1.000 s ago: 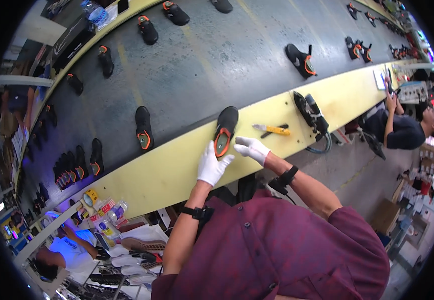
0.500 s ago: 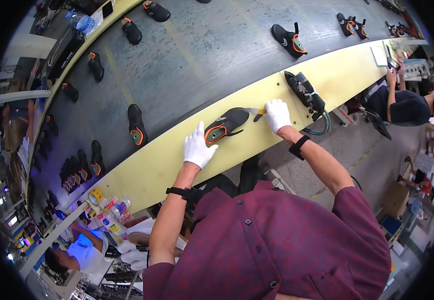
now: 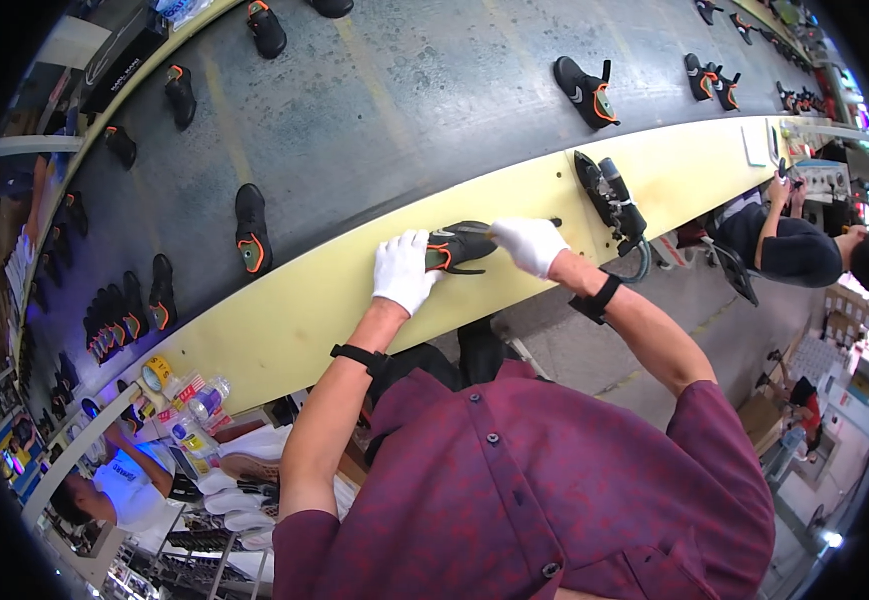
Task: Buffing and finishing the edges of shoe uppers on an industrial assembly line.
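A black low-cut shoe [image 3: 463, 243] with orange collar trim lies on the pale yellow bench strip, its toe to the right. My left hand [image 3: 403, 272], in a white glove, grips its heel end and hides part of the collar opening. Over the toe, my white-gloved right hand [image 3: 530, 246] is closed around a slim tool, mostly hidden. The tool's yellowish tip [image 3: 492, 234] shows by my fingertips at the toe. Whether that tip touches the shoe I cannot tell.
A black hand-held device [image 3: 610, 200] with a hose lies right of my hands. Beyond the bench strip [image 3: 305, 300], a dark conveyor belt [image 3: 385, 130] carries several black shoes. Tape and bottles [image 3: 190, 400] crowd the left end. Other people sit at both sides.
My right hand has moved left, over the shoe's toe, from beside the yellow tool. My left hand has closed in from beside the shoe onto its heel.
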Available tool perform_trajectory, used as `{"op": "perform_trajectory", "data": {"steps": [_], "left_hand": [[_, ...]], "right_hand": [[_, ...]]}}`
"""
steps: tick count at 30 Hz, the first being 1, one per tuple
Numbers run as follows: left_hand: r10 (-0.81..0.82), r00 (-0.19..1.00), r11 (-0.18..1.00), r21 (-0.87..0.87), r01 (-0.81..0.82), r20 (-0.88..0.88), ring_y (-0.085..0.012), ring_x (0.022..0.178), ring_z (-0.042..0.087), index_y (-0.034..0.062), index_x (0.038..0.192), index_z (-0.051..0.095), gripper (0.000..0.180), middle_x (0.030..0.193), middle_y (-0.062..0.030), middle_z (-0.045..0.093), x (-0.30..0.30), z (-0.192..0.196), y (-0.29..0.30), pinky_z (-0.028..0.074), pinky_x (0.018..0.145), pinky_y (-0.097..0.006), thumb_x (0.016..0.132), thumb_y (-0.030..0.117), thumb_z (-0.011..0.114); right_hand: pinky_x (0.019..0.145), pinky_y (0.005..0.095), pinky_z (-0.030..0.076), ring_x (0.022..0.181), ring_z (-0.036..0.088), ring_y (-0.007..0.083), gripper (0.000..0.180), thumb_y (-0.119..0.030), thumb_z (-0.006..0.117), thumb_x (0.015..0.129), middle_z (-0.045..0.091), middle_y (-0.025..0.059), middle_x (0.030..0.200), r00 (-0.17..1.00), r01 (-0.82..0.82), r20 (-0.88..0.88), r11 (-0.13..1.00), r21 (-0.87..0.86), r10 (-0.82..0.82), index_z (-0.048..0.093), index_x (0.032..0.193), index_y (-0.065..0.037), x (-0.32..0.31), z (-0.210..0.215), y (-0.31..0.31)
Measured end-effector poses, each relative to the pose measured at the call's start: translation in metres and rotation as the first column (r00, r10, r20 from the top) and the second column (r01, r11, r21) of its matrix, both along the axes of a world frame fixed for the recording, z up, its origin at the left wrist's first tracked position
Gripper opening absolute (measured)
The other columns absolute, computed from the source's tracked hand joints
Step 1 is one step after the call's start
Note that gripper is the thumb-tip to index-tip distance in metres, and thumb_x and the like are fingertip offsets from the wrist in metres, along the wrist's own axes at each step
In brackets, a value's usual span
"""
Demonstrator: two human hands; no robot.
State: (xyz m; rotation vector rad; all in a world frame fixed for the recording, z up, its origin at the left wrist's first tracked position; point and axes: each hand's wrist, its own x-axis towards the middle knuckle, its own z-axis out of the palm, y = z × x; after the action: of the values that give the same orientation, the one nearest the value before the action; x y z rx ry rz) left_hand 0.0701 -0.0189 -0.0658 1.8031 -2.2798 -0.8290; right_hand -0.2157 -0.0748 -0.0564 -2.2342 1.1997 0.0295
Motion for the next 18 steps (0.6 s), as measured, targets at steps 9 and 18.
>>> {"op": "perform_trajectory", "data": {"steps": [9, 18], "left_hand": [[0.012, 0.989, 0.996, 0.082, -0.024, 0.147, -0.0359, 0.114, 0.066, 0.0058, 0.132, 0.063, 0.070, 0.119, -0.0146, 0.067, -0.007, 0.000, -0.002, 0.052, 0.096, -0.049, 0.078, 0.039, 0.093], [0.056, 0.993, 0.996, 0.068, -0.063, 0.103, -0.0381, 0.114, 0.066, 0.0055, 0.133, 0.062, 0.071, 0.124, -0.0162, 0.067, -0.011, 0.000, -0.003, 0.052, 0.100, -0.050, 0.078, 0.036, 0.094]], "right_hand": [[0.071, 0.0476, 0.061, 0.082, 0.077, 0.0353, 0.012, -0.006, 0.068, 0.090, 0.075, 0.0164, 0.090, 0.904, -0.339, -0.232, 0.932, 0.126, 0.360, 0.069, 0.102, -0.005, 0.029, 0.063, -0.030], [0.068, 0.0437, 0.062, 0.076, 0.079, 0.0306, 0.009, -0.011, 0.063, 0.096, 0.076, 0.0134, 0.084, 0.929, -0.194, -0.303, 0.977, 0.085, 0.211, 0.070, 0.097, -0.005, 0.057, 0.059, -0.009]]}}
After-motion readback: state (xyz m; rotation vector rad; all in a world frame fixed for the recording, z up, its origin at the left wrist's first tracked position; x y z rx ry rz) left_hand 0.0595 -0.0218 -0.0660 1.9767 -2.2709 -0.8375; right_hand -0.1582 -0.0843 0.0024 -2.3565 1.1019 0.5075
